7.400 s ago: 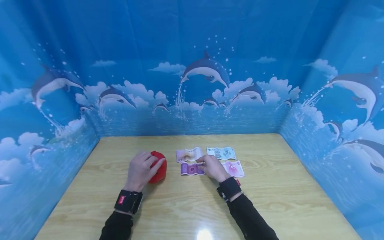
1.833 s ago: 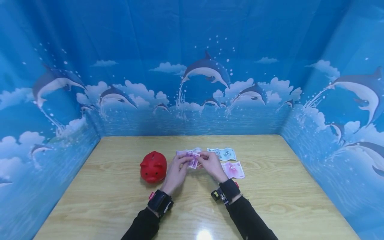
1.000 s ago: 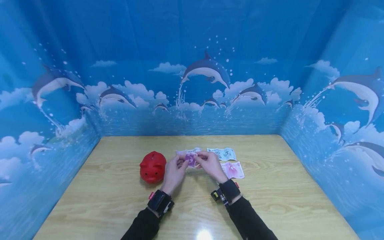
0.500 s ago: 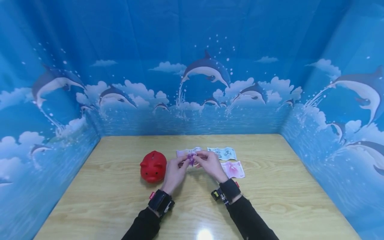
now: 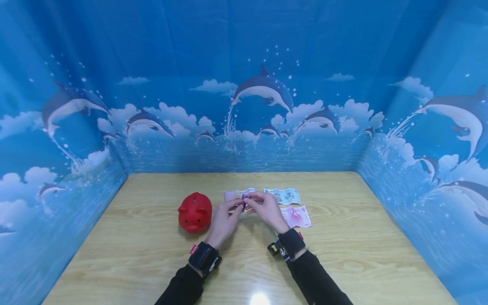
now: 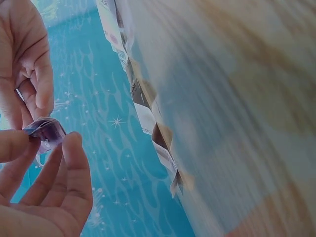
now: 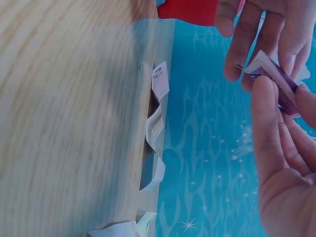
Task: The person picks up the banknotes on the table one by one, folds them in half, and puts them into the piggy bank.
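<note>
Even, fairly bright indoor light, seemingly from above: white glare spot on the desk (image 5: 343, 258) near edge, clipped, no grain left inside. Shadows soft, faint, under left hand (image 5: 221, 222), right hand (image 5: 268, 210) and red piggy bank (image 5: 195, 213). Blue backdrop (image 5: 190, 46) goes darker up top and in the folds. Black sleeves (image 5: 182, 288) nearly lose detail. Head view slightly soft, outer dolphins look stretched; purple note (image 5: 244, 203) too small to read. Wrist views hazier, low contrast; desk grain smeared, bluish sheen across it. Left wrist view: hands dimmer, shaded.
</note>
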Motion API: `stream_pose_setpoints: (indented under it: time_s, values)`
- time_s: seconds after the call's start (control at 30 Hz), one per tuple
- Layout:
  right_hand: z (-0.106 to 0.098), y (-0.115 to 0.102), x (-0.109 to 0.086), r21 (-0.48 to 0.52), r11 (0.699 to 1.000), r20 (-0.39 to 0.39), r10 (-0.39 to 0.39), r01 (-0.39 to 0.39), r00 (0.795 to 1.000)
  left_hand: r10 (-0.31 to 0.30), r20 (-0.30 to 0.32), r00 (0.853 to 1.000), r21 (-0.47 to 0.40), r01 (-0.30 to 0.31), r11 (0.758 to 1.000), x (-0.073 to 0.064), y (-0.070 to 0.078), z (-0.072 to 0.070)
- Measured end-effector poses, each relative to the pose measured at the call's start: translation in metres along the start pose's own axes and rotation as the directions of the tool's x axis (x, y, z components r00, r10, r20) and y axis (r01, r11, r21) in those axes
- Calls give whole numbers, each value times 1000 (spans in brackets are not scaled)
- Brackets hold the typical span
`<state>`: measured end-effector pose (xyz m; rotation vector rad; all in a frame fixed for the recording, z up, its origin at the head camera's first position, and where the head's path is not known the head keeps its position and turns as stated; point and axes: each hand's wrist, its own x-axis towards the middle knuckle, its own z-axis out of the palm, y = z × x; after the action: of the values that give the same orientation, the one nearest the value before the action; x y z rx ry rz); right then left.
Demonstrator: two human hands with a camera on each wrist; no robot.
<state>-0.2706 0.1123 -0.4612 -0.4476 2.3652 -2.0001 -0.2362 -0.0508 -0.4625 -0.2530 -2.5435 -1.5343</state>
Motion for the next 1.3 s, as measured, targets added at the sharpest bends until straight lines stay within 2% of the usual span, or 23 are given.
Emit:
stream_pose_setpoints:
  time_s: [0.13, 0.4, 0.67, 0.73, 0.93, 1.3]
  values:
    - [1, 0, -1, -6, 1000, 6, -11, 11, 1000, 21, -14, 1000, 11, -21, 1000, 0, -1, 0]
    - [3, -3, -3, -15, 1000, 10, -22, 22, 1000, 70, -52, 996, 93, -65, 994, -1, -3, 3]
    - [2, -36, -15, -65, 998, 18, -17, 18, 1000, 55, -43, 998, 114, -50, 992, -2, -1, 4]
    - [2, -34, -14, -73, 997, 9, -10, 11, 1000, 56, -40, 998, 127, -51, 991, -2, 0, 4]
    - [2, -8, -4, -49, 999, -25, -2, 0, 1000, 49, -38, 998, 150, -43, 988, -3, 2, 3]
    - [3, -5, -4, -45, 999, -46, -7, 5, 999, 63, -40, 997, 158, -56, 986, -2, 1, 3]
